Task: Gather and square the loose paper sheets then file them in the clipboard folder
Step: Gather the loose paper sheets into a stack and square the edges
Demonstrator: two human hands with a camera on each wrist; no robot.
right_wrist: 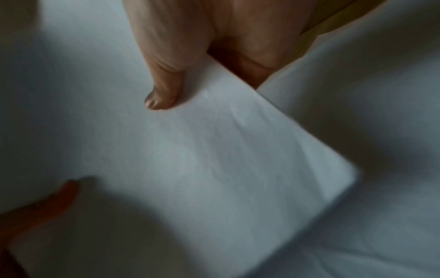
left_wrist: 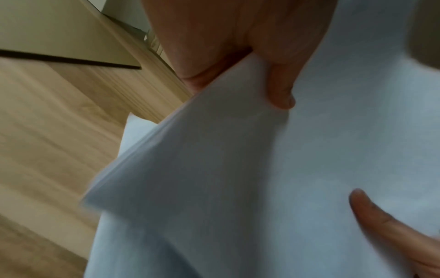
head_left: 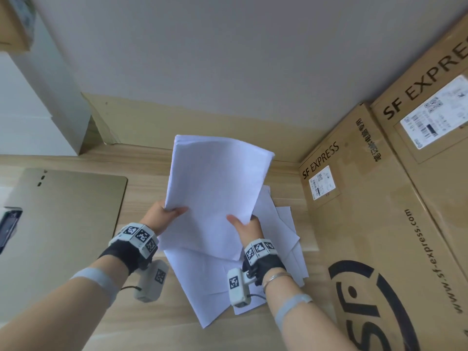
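Observation:
Both hands hold up a stack of white paper sheets [head_left: 215, 178] above the wooden table, tilted away from me. My left hand [head_left: 168, 214] pinches the stack's left edge, thumb on top [left_wrist: 281, 94]. My right hand [head_left: 244, 221] pinches the right edge, thumb on the face of the sheets [right_wrist: 164, 94]. More loose sheets [head_left: 286, 239] lie fanned out on the table under and behind the stack. The clipboard folder [head_left: 63, 224], tan and flat, lies at the left with its dark clip [head_left: 8, 224] at the frame edge.
Two large SF Express cardboard boxes [head_left: 379, 198] stand along the right side of the wooden table [head_left: 141, 171]. A wall with a tan baseboard runs behind. A white cabinet [head_left: 38, 110] stands at the back left.

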